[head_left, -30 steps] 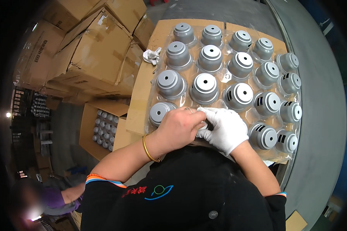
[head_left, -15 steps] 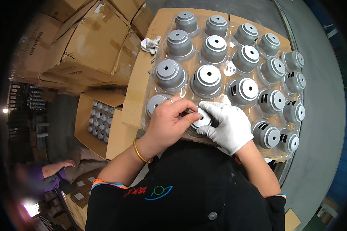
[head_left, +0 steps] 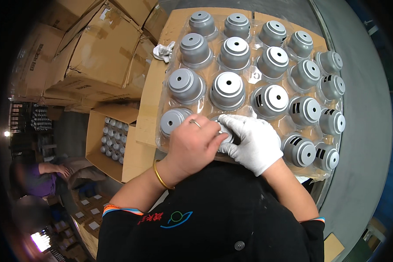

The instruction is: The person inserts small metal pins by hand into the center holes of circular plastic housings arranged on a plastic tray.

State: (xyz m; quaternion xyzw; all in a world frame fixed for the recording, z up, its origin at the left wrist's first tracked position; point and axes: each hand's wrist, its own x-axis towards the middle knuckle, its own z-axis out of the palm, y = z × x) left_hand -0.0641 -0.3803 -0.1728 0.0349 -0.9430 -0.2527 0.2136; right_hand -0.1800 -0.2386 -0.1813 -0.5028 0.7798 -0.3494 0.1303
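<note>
My right hand, in a white glove, is closed round the side of a grey stepped metal cup near the front edge of the tray. My bare left hand wears a ring and a gold bangle. Its fingers are bent and pressed together at the cup's face. Whatever the left fingertips pinch is hidden by the hand. Just left of that hand sits another grey cup, and behind stands one with a pale top and a central hole.
A clear plastic tray carries several grey cups, some with dark slots, on a cardboard-covered table. White cloth lies at its left edge. Large cartons and an open box of cups are left; another person sits lower left.
My left hand has turned over the cup, its knuckles now covering more of the face. The right hand still grips the cup. The whole view has shifted slightly.
</note>
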